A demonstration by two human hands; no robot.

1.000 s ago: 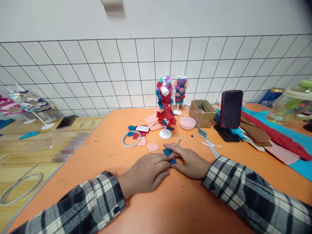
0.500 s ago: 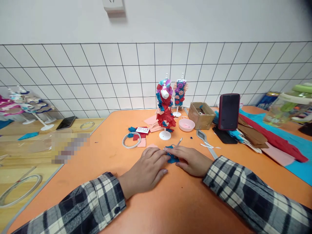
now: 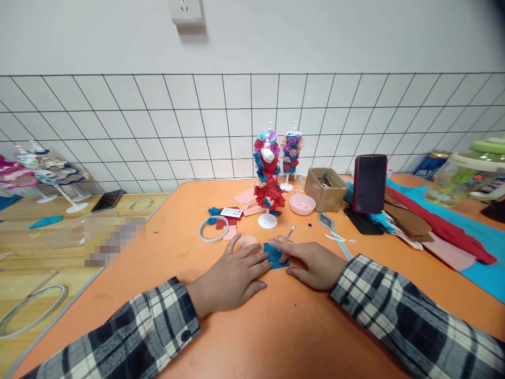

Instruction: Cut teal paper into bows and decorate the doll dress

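Note:
A small piece of blue crepe paper [image 3: 278,256] lies flat on the orange table [image 3: 252,337] between my hands. My left hand [image 3: 235,273] rests palm down with fingers spread, its fingertips on the paper's left edge. On the right side, my right hand [image 3: 311,261] has its index finger stretched over the paper's upper part; its other fingers are bent and partly hidden. Just beyond the paper lie small scissors [image 3: 290,233], their handles partly covered by my right hand. A tape roll [image 3: 213,229] and a pink paper piece [image 3: 248,240] are beyond my left hand.
A doll stand in a red ruffled dress [image 3: 269,184] is at the middle back, with another dressed stand [image 3: 291,152] behind it. Nearby are a pink bowl [image 3: 302,205], a cardboard box [image 3: 325,189] and an upright phone [image 3: 370,184]. Folded coloured papers [image 3: 410,213] lie at right.
The blue paper shows flatter and wider now. My left hand has shifted slightly left with its fingers spreading, and my right index finger has straightened over the paper.

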